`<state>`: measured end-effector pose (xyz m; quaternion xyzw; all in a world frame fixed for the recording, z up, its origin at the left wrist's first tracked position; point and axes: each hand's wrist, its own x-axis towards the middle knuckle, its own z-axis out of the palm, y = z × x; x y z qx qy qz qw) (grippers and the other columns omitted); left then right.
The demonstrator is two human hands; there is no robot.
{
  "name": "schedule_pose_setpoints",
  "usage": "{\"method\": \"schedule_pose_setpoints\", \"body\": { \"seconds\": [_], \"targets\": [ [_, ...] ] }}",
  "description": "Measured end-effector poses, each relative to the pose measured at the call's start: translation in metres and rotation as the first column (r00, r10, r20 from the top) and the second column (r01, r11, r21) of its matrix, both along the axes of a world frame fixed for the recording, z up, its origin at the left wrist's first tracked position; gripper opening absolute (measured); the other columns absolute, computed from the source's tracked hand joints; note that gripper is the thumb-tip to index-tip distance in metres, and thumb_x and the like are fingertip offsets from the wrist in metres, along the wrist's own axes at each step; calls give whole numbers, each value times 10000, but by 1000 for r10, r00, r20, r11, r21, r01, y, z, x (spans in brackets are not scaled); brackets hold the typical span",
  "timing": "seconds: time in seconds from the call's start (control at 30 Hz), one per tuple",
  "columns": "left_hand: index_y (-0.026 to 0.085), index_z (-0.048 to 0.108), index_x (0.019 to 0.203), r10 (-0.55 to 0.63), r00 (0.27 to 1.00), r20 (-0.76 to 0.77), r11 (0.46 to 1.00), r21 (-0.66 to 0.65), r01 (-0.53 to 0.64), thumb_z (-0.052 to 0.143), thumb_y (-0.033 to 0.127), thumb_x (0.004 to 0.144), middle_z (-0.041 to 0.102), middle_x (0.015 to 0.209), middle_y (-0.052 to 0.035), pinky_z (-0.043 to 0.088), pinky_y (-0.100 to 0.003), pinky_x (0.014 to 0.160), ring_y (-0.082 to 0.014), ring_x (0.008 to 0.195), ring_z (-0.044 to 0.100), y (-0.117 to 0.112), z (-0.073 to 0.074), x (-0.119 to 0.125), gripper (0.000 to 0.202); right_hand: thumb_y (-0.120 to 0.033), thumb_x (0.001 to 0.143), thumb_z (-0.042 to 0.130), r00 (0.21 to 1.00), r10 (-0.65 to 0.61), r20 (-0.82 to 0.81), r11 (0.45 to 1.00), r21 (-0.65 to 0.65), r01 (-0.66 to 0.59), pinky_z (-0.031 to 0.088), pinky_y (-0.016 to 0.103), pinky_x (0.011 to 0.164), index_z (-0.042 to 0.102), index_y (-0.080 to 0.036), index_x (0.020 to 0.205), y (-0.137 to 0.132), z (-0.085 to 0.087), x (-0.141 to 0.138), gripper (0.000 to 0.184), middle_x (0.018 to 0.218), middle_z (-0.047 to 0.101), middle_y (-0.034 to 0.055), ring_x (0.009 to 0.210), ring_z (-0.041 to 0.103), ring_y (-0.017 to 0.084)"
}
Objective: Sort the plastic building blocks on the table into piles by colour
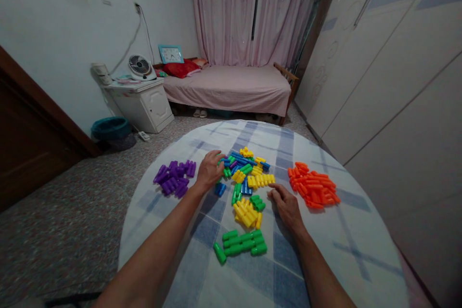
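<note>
Plastic peg blocks lie sorted by colour on a round table with a blue-checked cloth (325, 260). My left hand (209, 169) rests at the left edge of the mixed central pile (245, 168), fingers curled over blue and green pieces; what it grips is hidden. My right hand (287, 207) lies palm down on the cloth, fingers loosely apart, between the yellow group (247, 214) and the orange pile (313, 185). A purple pile (175, 178) sits left of my left hand. A green group (240, 244) lies nearest me.
Beyond the table stands a bed with a pink cover (227, 87), a white bedside cabinet (142, 103) with a small fan (140, 66), and a teal bin (111, 130) on the floor. White wardrobe doors (390, 57) line the right side.
</note>
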<state>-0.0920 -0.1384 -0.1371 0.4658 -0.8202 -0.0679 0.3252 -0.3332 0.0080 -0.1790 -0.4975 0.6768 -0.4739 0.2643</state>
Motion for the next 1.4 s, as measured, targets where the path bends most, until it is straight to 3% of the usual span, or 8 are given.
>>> {"method": "schedule_pose_setpoints", "body": {
  "seconds": [0.1, 0.23, 0.37, 0.53, 0.77, 1.03, 1.23, 1.4],
  "targets": [
    [175, 659, 1041, -55, 990, 132, 996, 77, 45, 464, 260, 891, 645, 1109, -71, 376, -363, 1062, -181, 1104, 540, -7, -6, -21, 260, -429, 855, 449, 1000, 8, 6, 1000, -2, -8, 454, 311, 766, 650, -172, 1062, 0, 0, -1, 387, 857, 687, 51, 841, 642, 204],
    [183, 685, 898, 57, 992, 110, 990, 119, -70, 394, 334, 937, 667, 903, -69, 448, -318, 907, -177, 942, 591, 1, -11, -27, 330, -425, 860, 450, 1000, 9, 7, 1000, 1, -9, 448, 304, 755, 653, -180, 1068, -1, -4, -2, 380, 858, 686, 46, 829, 637, 200],
    [170, 668, 1062, 115, 992, 42, 986, 120, -119, 409, 254, 908, 665, 1050, -74, 447, -325, 945, -193, 1021, 578, -8, -14, -24, 313, -419, 857, 452, 1000, 14, 12, 1000, 2, -14, 445, 297, 758, 654, -176, 1066, -3, -6, -3, 379, 857, 687, 47, 833, 637, 200],
    [197, 607, 1229, -32, 944, 329, 978, 206, -38, 451, 96, 808, 554, 1320, -72, 357, -322, 1086, -203, 1256, 463, -42, -8, -29, 459, -416, 863, 435, 1000, 10, -13, 1000, 5, -10, 443, 285, 739, 653, -169, 1072, -3, -8, -4, 390, 853, 686, 47, 815, 633, 192],
    [242, 647, 1154, -112, 872, 477, 953, 299, -42, 540, 135, 766, 646, 1125, -98, 448, -372, 921, -272, 1086, 581, -53, 5, -37, 417, -416, 867, 428, 999, 21, -38, 1000, 12, -21, 452, 296, 778, 648, -172, 1081, -4, -11, -6, 392, 880, 691, 53, 852, 642, 197],
    [201, 677, 1040, -85, 913, 400, 962, 272, -29, 536, 202, 803, 645, 1011, -79, 457, -293, 849, -207, 964, 608, -43, -9, -21, 276, -430, 859, 427, 999, 20, -43, 1000, 22, -19, 443, 290, 753, 652, -176, 1073, -5, -9, -5, 401, 855, 690, 43, 827, 639, 192],
    [135, 603, 1016, 62, 986, -157, 925, 381, 2, 504, 172, 792, 660, 978, -53, 479, -236, 783, -131, 836, 623, -46, -1, -17, 248, -444, 846, 421, 999, 12, -45, 999, 40, -11, 438, 294, 752, 649, -165, 1076, -4, -5, -3, 427, 836, 687, 44, 816, 635, 198],
    [181, 581, 1105, 32, 993, 116, 937, 341, -70, 401, 164, 820, 673, 1022, -71, 462, -310, 842, -193, 946, 623, -35, 8, -36, 337, -442, 853, 414, 998, 17, -58, 999, 39, -15, 434, 296, 768, 641, -167, 1090, -4, -6, -3, 428, 841, 683, 42, 826, 632, 196]
  ]
}}
